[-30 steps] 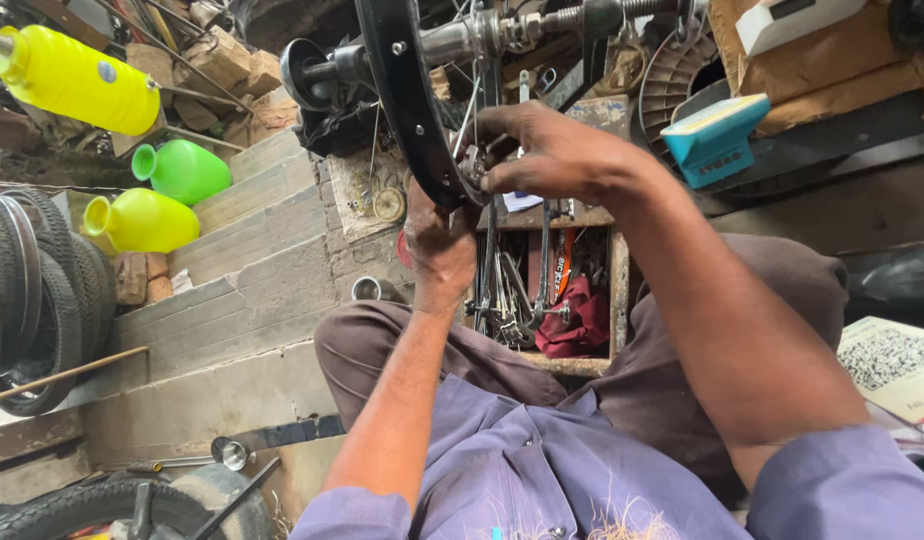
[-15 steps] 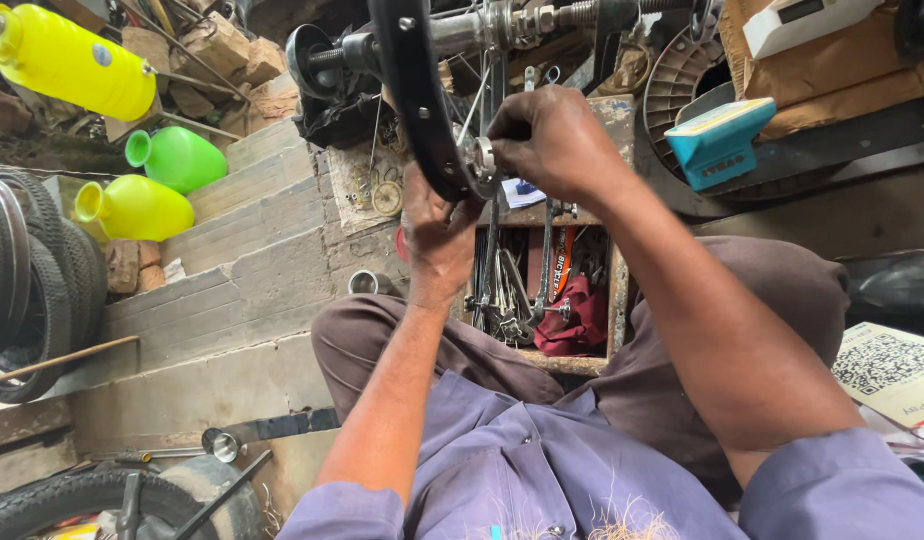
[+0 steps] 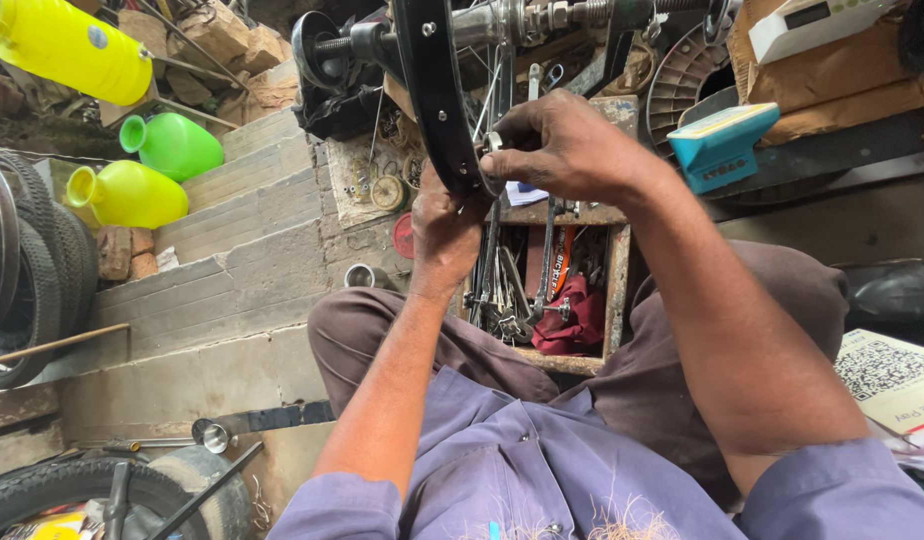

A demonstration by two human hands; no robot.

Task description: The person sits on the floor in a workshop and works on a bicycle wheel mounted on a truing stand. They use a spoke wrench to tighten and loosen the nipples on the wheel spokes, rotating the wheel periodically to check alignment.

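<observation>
A black bicycle wheel rim with thin spokes stands edge-on in front of me, its hub and axle at the top. My left hand grips the rim from below. My right hand is closed on a small metal tool pressed against the rim's inner side, near a spoke end. Both forearms reach up from my purple shirt.
A wooden box of tools with a red cloth sits between my knees. Yellow and green plastic cans lie at left beside stacked tyres. A teal box and cardboard sit at right. Another tyre lies lower left.
My right hand has shifted slightly along the rim, turning the small tool. The left hand keeps its grip on the rim.
</observation>
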